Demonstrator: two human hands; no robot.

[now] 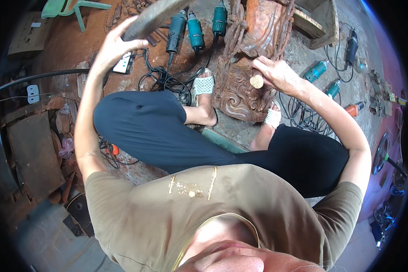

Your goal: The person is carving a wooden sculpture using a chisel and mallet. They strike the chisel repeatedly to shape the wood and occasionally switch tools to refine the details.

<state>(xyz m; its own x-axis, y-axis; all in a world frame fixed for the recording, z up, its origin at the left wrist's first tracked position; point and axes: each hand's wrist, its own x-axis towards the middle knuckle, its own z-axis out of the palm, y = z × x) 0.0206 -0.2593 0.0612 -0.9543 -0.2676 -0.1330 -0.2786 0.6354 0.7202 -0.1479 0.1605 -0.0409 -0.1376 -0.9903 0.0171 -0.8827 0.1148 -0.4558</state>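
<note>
My left hand (118, 43) is raised at the upper left, its thumb and fingers closed round the end of a long, thick grey-brown wooden piece (154, 19). The far end of that piece runs out of the top of the picture. My right hand (279, 75) grips a round wooden handle (256, 81) with a pale, flat end; whatever the handle carries is hidden. Below this hand lies a reddish-brown wood carving (247, 99) with swirling relief, set between my feet. Its upper part has a smooth, orange-brown area and rope-like edges.
Several teal power tools (195, 32) with tangled black cords (161, 80) lie beyond my left foot. More tools, including a teal one (316, 71) and an orange one (354, 108), lie to the right. A wooden frame (333, 27), green plastic chair (79, 9) and wood scraps (36, 156) surround the spot.
</note>
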